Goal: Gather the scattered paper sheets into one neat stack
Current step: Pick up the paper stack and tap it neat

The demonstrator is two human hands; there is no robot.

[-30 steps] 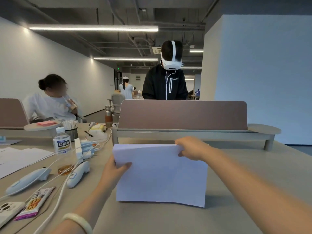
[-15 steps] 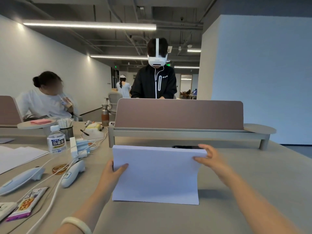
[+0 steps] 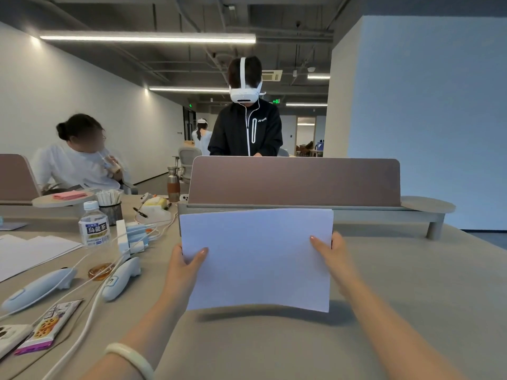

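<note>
Gripping the paper stack (image 3: pixel 258 259) upright, left hand (image 3: pixel 183 270) on its left edge, right hand (image 3: pixel 332 256) opposite, apparently above the desk (image 3: pixel 411 283)

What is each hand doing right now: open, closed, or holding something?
Left hand: holding the paper stack by its left edge.
Right hand: holding the same stack's right edge.

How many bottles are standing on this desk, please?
2. A plastic tea bottle stands at the left, beside the pen cup; a metal bottle stands farther back, just left of the divider panel. More may be hidden.
</note>
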